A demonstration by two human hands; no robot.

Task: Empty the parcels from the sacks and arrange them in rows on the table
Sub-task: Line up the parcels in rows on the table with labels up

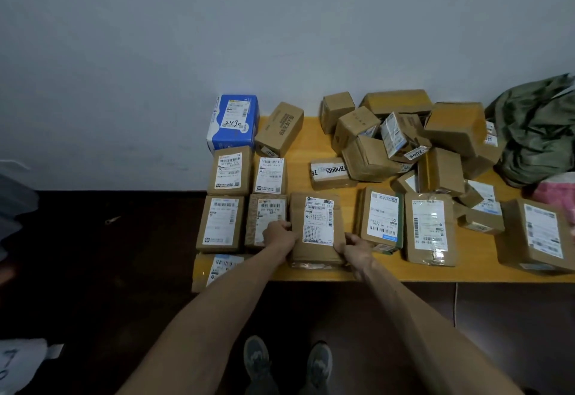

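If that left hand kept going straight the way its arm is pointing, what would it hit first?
The left hand grips the brown parcel by its edge, so that comes first. Past it, the line seems to lead to the small taped box, though depth is hard to judge.

dim, bluish indoor light | floor (93, 254) nearly black | wide-angle edge warping | edges blurred
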